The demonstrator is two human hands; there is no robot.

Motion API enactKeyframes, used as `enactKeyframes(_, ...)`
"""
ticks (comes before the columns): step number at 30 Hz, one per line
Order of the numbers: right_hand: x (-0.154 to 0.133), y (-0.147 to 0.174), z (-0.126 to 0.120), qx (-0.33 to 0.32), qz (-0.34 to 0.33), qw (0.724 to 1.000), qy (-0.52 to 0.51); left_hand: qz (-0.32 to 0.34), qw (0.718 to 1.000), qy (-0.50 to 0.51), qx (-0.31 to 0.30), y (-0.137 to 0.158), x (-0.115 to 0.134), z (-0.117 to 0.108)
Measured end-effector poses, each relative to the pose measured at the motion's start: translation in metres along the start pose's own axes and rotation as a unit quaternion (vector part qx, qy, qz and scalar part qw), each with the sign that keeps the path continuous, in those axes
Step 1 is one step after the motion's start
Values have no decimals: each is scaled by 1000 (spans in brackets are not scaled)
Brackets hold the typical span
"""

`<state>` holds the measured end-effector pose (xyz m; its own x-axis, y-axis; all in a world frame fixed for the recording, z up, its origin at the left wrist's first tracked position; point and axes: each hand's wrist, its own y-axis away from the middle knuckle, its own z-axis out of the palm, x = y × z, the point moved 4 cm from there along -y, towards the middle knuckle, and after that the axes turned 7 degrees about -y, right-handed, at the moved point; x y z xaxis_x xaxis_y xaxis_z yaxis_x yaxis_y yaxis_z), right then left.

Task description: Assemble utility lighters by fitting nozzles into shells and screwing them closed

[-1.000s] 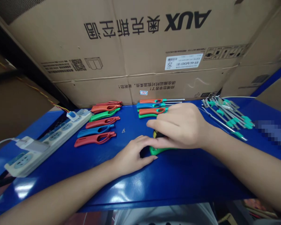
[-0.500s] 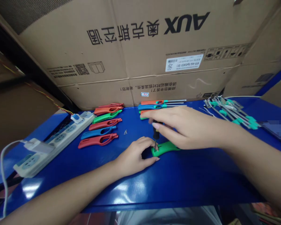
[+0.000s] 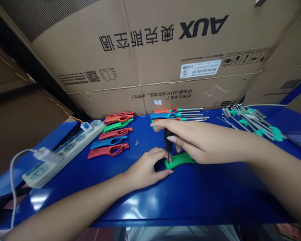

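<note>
A green lighter handle (image 3: pixel 178 160) lies flat on the blue table, its right part hidden beneath my right hand. The thumb and fingers of my left hand (image 3: pixel 147 169) pinch its left end. My right hand (image 3: pixel 199 139) is closed on a screwdriver (image 3: pixel 168 142) with a black grip, the palm above its top and the fingers around it. The screwdriver stands nearly upright, its shaft coming down onto the left end of the green handle beside my left fingertips. A few tiny screws (image 3: pixel 136 142) lie on the table beyond my left hand.
Red, blue and green lighter shells (image 3: pixel 107 151) lie in a column at left. Lighters with metal tubes (image 3: pixel 165 110) lie beyond my right hand. A heap of tubes with teal parts (image 3: pixel 253 122) sits at right. A power strip (image 3: pixel 65 154) runs along the left; a cardboard panel (image 3: pixel 140 67) stands behind.
The fingers of my right hand have shifted around the screwdriver's grip. My left hand keeps its hold on the green lighter handle. The whole view has moved slightly.
</note>
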<state>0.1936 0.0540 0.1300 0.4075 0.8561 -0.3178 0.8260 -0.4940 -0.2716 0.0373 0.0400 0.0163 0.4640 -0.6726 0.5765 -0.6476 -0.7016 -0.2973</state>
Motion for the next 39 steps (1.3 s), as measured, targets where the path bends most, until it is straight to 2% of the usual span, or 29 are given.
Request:
enactKeyframes(2, 5, -1, -3, -12, 31, 999, -11, -3, 1000, 2, -3, 0, 0, 0)
enactKeyframes(4, 10, -2, -5, -6, 69, 997, 41, -5, 1000, 4, -5, 0, 0, 0)
enactKeyframes(6, 10, -3, -5, 13, 76, 993, 90, -4, 1000, 6, -5, 0, -1, 0)
enactKeyframes(8, 6, -4, -3, 34, 47, 994, 88, 0, 1000, 8, -3, 0, 0, 0)
enactKeyframes(13, 0, -1, -2, 46, -44, 997, -46, 7, 1000, -8, 4, 0, -2, 0)
enactKeyframes(15, 1, -1, -2, 68, -72, 995, -22, 13, 1000, -21, 14, 1, -3, 1)
enactKeyframes(19, -1, 0, 1, 105, -109, 983, 107, 28, 999, -28, 21, 1, -3, 2)
enactKeyframes(25, -10, 3, -1, 56, -70, 996, 28, 14, 1000, -20, 15, 1, -5, 3)
enactKeyframes(31, -16, 2, 5, 77, -69, 985, 138, 5, 1000, -28, 12, 2, -7, 4)
enactKeyframes(34, -16, 1, 6, 64, -45, 991, 104, 9, 1000, -17, 11, 2, -6, 4)
enactKeyframes(37, -12, 2, 5, 18, -24, 998, 47, 6, 1000, -12, 0, 2, -6, 4)
enactKeyframes(39, -8, 1, 3, 23, -11, 998, 54, 6, 1000, -15, 4, 2, -7, 4)
